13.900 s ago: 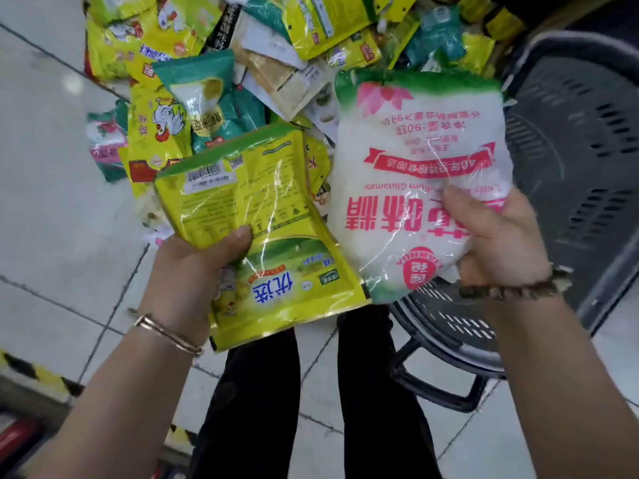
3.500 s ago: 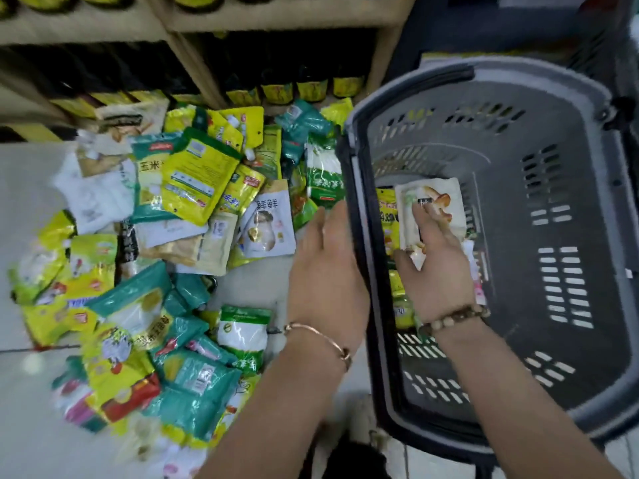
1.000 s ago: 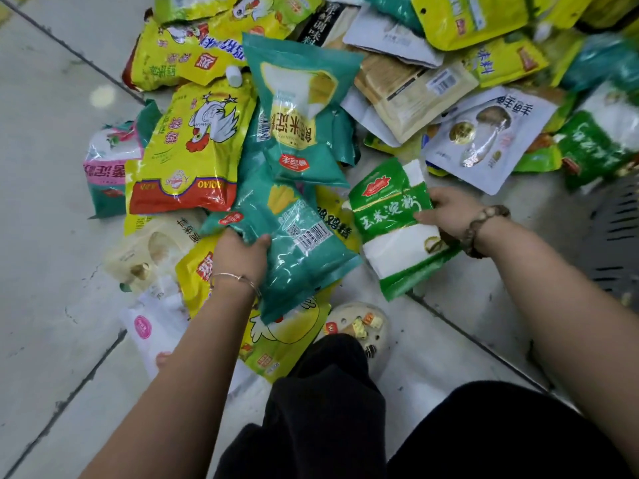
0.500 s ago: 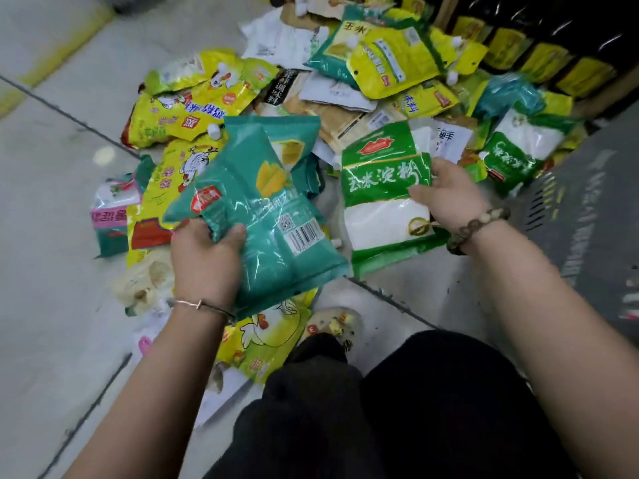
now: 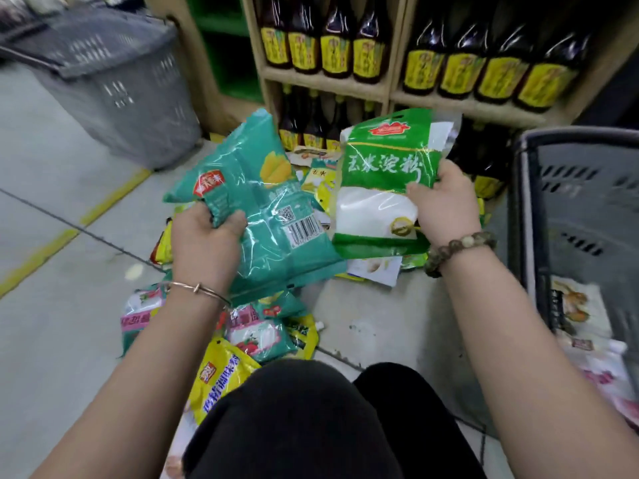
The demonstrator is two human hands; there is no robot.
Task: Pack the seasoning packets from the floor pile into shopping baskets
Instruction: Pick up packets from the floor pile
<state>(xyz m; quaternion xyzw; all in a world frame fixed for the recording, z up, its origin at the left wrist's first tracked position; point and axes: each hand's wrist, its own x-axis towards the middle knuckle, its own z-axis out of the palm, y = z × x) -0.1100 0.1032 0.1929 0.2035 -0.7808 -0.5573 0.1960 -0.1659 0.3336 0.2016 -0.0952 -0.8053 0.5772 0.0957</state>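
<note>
Both packets have lifted off the pile (image 5: 262,333): left hand (image 5: 204,243) grasps the teal packet (image 5: 273,202), right hand (image 5: 446,205) the green packet (image 5: 377,181). Swinging to the basket (image 5: 520,209) at 3 o'clock, edge-pinched slick film could slip.

The teal packet (image 5: 269,209) bears a yellow corn picture and a red badge; the green packet (image 5: 380,188) has white lettering and a white lower panel; the basket (image 5: 587,209) is grey; the bottles (image 5: 335,53) are dark with yellow labels.

One teal packet (image 5: 273,209), one green packet (image 5: 377,188), two grey baskets (image 5: 131,98) (image 5: 584,209), two hands (image 5: 205,245) (image 5: 446,207)
</note>
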